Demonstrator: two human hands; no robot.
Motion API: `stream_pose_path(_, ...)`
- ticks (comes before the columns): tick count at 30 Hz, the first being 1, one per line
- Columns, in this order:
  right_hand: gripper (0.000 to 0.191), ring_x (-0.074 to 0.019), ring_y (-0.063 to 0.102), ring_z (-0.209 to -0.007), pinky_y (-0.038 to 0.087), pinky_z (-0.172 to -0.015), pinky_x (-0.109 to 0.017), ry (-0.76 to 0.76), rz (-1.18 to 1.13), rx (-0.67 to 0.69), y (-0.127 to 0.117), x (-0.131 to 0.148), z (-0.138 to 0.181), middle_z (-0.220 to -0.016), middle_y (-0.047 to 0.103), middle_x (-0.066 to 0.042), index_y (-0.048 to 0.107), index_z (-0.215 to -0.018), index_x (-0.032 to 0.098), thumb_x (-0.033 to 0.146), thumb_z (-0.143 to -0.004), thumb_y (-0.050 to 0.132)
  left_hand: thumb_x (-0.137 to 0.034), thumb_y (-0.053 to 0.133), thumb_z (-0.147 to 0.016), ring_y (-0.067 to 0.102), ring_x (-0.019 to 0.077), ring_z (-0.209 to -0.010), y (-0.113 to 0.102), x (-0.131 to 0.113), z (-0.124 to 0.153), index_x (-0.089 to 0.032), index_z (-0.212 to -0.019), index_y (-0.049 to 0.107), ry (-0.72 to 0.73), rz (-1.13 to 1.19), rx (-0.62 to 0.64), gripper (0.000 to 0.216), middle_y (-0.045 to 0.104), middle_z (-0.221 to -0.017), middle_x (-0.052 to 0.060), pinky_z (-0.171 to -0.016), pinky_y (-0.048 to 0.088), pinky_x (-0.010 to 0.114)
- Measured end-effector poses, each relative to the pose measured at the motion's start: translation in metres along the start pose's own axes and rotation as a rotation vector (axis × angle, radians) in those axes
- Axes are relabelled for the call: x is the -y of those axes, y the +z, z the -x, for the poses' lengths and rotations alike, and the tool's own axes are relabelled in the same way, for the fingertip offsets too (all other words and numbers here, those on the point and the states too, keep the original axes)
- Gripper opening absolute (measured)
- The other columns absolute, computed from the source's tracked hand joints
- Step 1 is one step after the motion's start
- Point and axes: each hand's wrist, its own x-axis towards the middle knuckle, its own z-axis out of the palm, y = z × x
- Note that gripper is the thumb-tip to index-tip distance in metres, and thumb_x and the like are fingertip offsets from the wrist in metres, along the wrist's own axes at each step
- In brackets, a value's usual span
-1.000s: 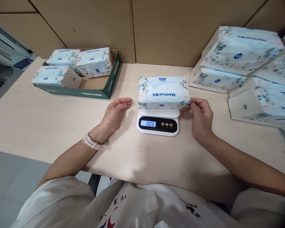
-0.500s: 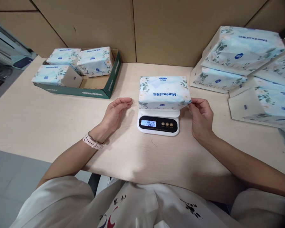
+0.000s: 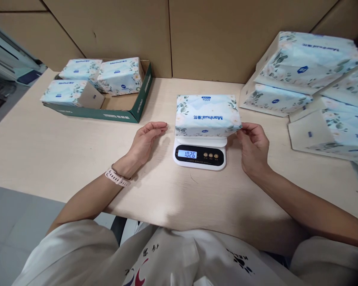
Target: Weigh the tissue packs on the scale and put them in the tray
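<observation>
A soft pack of tissues (image 3: 207, 115), pale blue with flowers and "Manhua" print, lies on a white digital kitchen scale (image 3: 199, 163). The lit display reads 102.6. At the pack's right front corner, my right hand (image 3: 253, 149) has thumb and forefinger closed on the wrapper's edge; the exact grip is partly hidden. My left hand (image 3: 144, 143) rests on the table left of the scale, holding nothing. Its fingers stretch toward the pack, with a small gap between.
At the back left, a green-sided cardboard tray (image 3: 134, 113) holds three tissue packs (image 3: 119, 75). Several more packs (image 3: 313, 59) are stacked at the right. Brown cardboard (image 3: 205, 39) walls off the table's rear. The table's front edge is close to my body.
Both hands, the pack and the scale keep their places. The reading stays at 102.6. Only the camera view has shifted slightly.
</observation>
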Motion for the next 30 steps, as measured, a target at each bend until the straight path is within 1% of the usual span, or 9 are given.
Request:
stream_pose_path(4, 0.018, -0.0349, 0.079, -0.121, 0.067, -0.113, -0.065, -0.035, 0.015, 0.017, -0.002, -0.006, -0.001, -0.125, 0.082, -0.011, 0.081, -0.112, 0.035, 0.046, -0.098, 0.084, -0.004, 0.08, -0.085, 0.079, 0.0185, -0.104, 0.001, -0.001, 0.001, -0.018, -0.087, 0.092, -0.009, 0.002, -0.01, 0.019, 0.089, -0.105, 0.008, -0.119, 0.06, 0.036)
stream_pose_path(9, 0.02, -0.0365, 0.079, -0.123, 0.066, -0.116, -0.068, -0.035, 0.008, 0.007, -0.001, -0.008, -0.002, -0.125, 0.083, -0.011, 0.08, -0.111, 0.034, 0.048, -0.098, 0.085, -0.003, 0.079, -0.086, 0.08, 0.0194, -0.106, 0.001, -0.001, 0.001, -0.018, -0.088, 0.091, -0.005, -0.011, -0.008, 0.019, 0.088, -0.106, 0.008, -0.123, 0.059, 0.038)
stream_pose_path(13, 0.022, -0.0353, 0.078, -0.122, 0.065, -0.117, -0.066, -0.006, -0.003, 0.006, 0.0, -0.003, -0.001, -0.124, 0.083, -0.011, 0.08, -0.11, 0.033, 0.047, -0.095, 0.086, -0.003, 0.079, -0.087, 0.08, 0.0201, -0.109, -0.001, 0.0, 0.0, -0.017, -0.091, 0.091, -0.002, -0.013, 0.005, 0.019, 0.088, -0.109, 0.009, -0.126, 0.058, 0.039)
stream_pose_path(19, 0.023, -0.0291, 0.078, -0.119, 0.066, -0.116, -0.057, 0.02, 0.009, 0.004, 0.001, 0.005, 0.001, -0.122, 0.082, -0.009, 0.079, -0.111, 0.029, 0.045, -0.095, 0.084, -0.003, 0.08, -0.088, 0.08, 0.0203, -0.11, -0.003, 0.002, 0.0, -0.017, -0.092, 0.092, 0.01, -0.008, 0.022, 0.019, 0.088, -0.109, 0.009, -0.127, 0.058, 0.039)
stream_pose_path(22, 0.022, -0.0292, 0.078, -0.12, 0.067, -0.117, -0.059, 0.021, 0.017, 0.01, 0.002, 0.005, 0.001, -0.12, 0.082, -0.008, 0.079, -0.112, 0.03, 0.045, -0.096, 0.083, -0.003, 0.08, -0.088, 0.08, 0.0205, -0.111, -0.002, 0.002, 0.0, -0.018, -0.092, 0.092, 0.012, -0.006, 0.019, 0.019, 0.087, -0.109, 0.008, -0.126, 0.058, 0.039)
stream_pose_path(26, 0.024, -0.0326, 0.078, -0.121, 0.066, -0.119, -0.064, 0.014, 0.007, 0.011, 0.001, 0.003, 0.001, -0.122, 0.083, -0.009, 0.08, -0.11, 0.032, 0.049, -0.094, 0.086, -0.003, 0.079, -0.088, 0.08, 0.0212, -0.111, -0.001, 0.002, 0.0, -0.017, -0.092, 0.091, 0.011, -0.012, 0.015, 0.019, 0.087, -0.11, 0.01, -0.126, 0.058, 0.04)
stream_pose_path(30, 0.023, -0.032, 0.078, -0.12, 0.066, -0.118, -0.063, 0.022, 0.011, 0.015, 0.001, 0.005, 0.001, -0.122, 0.083, -0.009, 0.079, -0.109, 0.032, 0.048, -0.095, 0.087, -0.003, 0.078, -0.088, 0.079, 0.021, -0.111, -0.001, 0.002, 0.0, -0.017, -0.091, 0.091, 0.01, -0.018, 0.013, 0.02, 0.087, -0.111, 0.01, -0.127, 0.057, 0.04)
